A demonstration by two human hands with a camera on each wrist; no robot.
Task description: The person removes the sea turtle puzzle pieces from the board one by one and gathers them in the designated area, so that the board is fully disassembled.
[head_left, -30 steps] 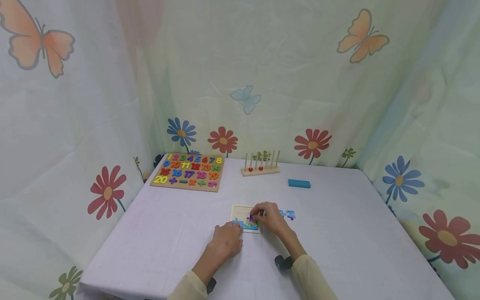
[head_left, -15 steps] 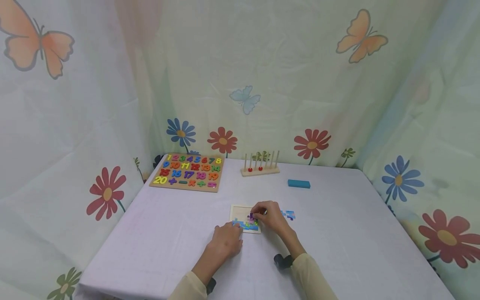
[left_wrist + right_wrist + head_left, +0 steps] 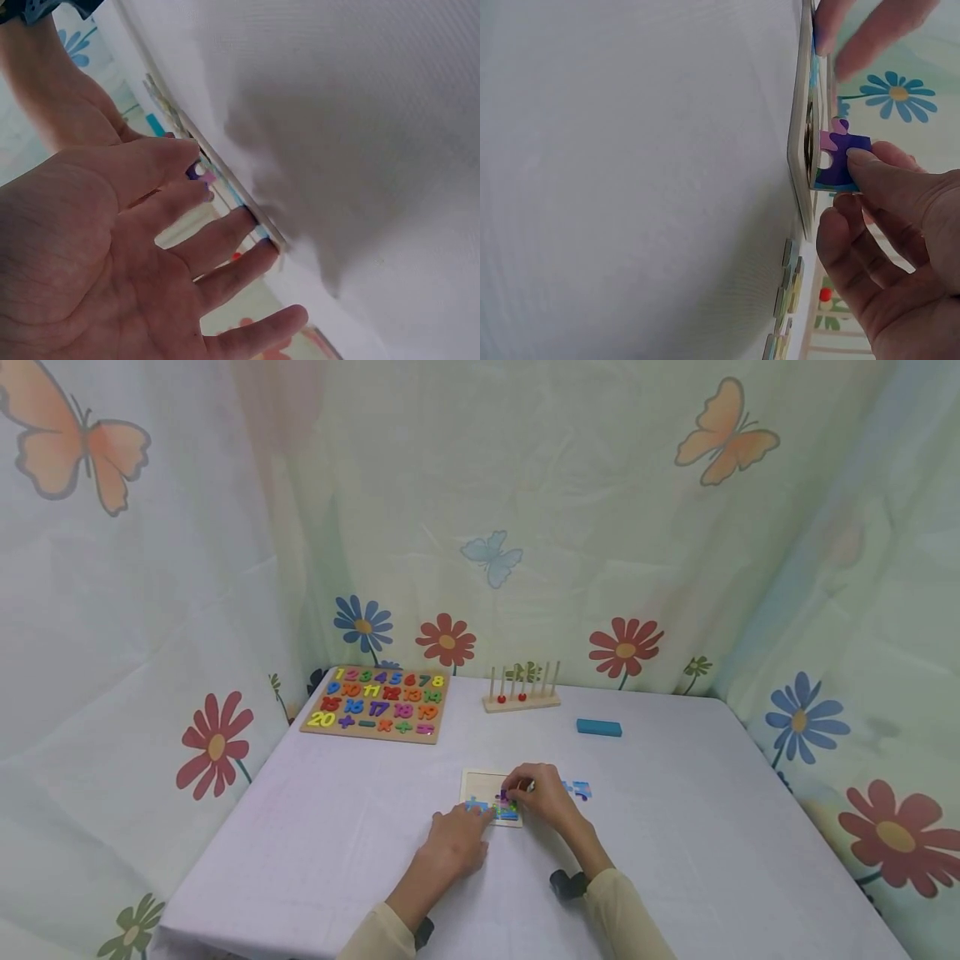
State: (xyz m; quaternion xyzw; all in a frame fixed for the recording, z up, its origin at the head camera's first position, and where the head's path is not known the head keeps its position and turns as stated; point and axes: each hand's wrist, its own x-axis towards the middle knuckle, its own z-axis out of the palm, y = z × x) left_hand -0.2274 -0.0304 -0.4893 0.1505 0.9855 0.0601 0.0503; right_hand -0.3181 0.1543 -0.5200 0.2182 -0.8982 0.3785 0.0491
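A small wooden puzzle tray (image 3: pixel 480 781) lies on the table, with blue and green jigsaw pieces fitted along its near side. My right hand (image 3: pixel 543 795) pinches a purple and pink jigsaw piece (image 3: pixel 840 161) between thumb and fingers. The piece stands upright over the right part of the tray. My left hand (image 3: pixel 456 842) is spread at the near left side, its fingertips (image 3: pixel 264 251) on the tray's edge and the fitted pieces. Behind the right hand, several loose jigsaw pieces (image 3: pixel 579 790) lie on the cloth, some of them hidden by it.
A board of coloured numbers (image 3: pixel 375 703) lies at the back left. Behind the tray stands a wooden peg counter (image 3: pixel 521 702) with two red beads. A teal block (image 3: pixel 598 727) rests at the back right. Patterned curtains (image 3: pixel 480 485) surround the white-covered table (image 3: pixel 675 827).
My left fingers have slid slightly to the right over the fitted pieces. The right hand stays almost in place, still pinching the purple piece, which has shifted slightly.
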